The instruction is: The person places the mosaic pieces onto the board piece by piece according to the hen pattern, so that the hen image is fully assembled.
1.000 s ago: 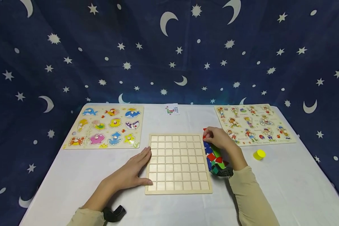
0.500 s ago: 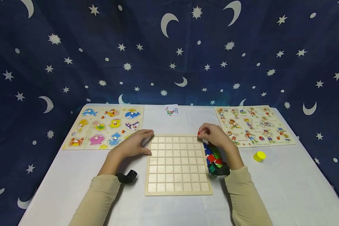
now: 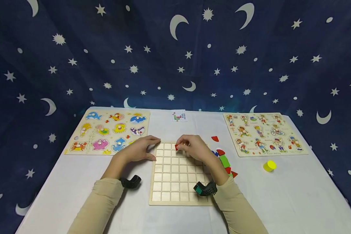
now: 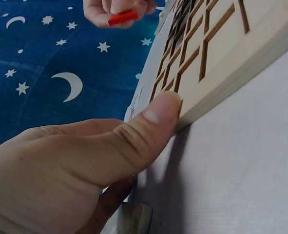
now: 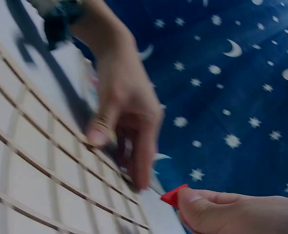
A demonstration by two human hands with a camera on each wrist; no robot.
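Mid-frame, the right hand [image 3: 194, 148] pinches a red piece [image 3: 176, 147], apparently above the board [image 3: 171, 177] the loosely spread left hand [image 3: 136, 149] touches.

Held both forearms [image 3: 241, 208] stretched forward. Spread the left hand [image 3: 138, 149] with its thumb apart from loosely extended fingers. Held the right hand [image 3: 195, 148] angled inward, thumb and bent fingers pinching.

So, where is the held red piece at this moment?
In the head view, the red piece is pinched in the right hand and appears over the far rows of the wooden grid board, right of the left hand.
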